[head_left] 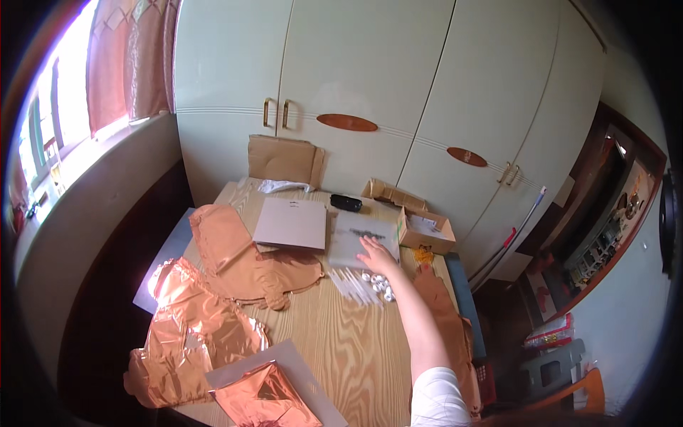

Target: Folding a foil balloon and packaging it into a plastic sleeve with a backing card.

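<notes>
My right hand (378, 256) reaches across the table with its fingers stretched out, over the near part of a translucent plastic bag or sheet (343, 242). Just beyond the fingertips, a dark strip of small pieces (368, 234) shows on that plastic. Whether the fingers touch the plastic I cannot tell. Close below the hand lie several white plastic sticks (350, 286) and a cluster of small white rolls (383, 287). My left hand is out of the picture.
Flat copper foil balloons (249, 252) and crumpled copper foil (192, 334) cover the table's left side; more balloons (441, 306) lie right. A pale box (290, 223), black case (346, 203) and open carton (427, 237) stand farther back. Copper foil lies over a grey sheet (309, 377) in front.
</notes>
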`<state>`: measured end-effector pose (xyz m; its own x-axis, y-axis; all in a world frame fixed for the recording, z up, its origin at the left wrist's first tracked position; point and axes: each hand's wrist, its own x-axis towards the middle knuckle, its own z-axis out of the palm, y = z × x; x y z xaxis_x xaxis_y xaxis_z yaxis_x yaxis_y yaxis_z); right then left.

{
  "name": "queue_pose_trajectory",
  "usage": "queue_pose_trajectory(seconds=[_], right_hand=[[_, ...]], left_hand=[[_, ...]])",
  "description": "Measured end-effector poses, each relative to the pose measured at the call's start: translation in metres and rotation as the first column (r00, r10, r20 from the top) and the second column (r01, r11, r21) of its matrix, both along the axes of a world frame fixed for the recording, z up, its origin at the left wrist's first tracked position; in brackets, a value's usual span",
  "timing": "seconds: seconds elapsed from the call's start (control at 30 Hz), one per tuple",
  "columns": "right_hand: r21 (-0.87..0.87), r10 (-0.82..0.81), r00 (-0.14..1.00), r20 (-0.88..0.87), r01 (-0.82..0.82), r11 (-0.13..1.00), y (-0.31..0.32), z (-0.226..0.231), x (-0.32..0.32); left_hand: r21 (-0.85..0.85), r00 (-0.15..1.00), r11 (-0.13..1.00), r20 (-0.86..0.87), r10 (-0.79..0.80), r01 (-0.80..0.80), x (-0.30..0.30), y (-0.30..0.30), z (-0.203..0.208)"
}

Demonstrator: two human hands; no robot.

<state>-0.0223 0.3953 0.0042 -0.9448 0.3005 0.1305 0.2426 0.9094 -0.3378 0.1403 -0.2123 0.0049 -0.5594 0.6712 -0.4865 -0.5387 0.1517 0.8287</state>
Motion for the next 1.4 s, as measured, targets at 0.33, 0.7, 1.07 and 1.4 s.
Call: queue_pose_trajectory(seconds=[0.33, 0.7, 1.07, 1.4], right_hand=[[0.071, -0.136, 0.987, 0.080, 0.131, 0.989, 0.013, -0.043, -0.020], [0.020, -0.031, 0.944, -0.329, 0.040, 0.999, -0.102, 0.107, 0.059], [0.333, 0.089, 0.992, -0.089, -0.055, 0.941, -0.296, 0.010, 0.206], [0.512, 0.161, 0.981, -0.107, -0.084, 0.855, -0.300, -0.014, 0.215]], left_hand=[[-0.099, 0.997, 0.995, -0.069, -0.021, 0.014, -0.013, -0.009, -0.027], [-0.078, 0.981, 0.986, 0.119, 0.153, -0.145, 0.011, 0.001, -0.016], [0.217, 0.991, 0.967, -0.011, 0.135, -0.130, 0.037, -0.017, -0.028], [0.252, 0.936, 0.938, 0.316, 0.153, -0.239, 0.055, -0.013, -0.048]])
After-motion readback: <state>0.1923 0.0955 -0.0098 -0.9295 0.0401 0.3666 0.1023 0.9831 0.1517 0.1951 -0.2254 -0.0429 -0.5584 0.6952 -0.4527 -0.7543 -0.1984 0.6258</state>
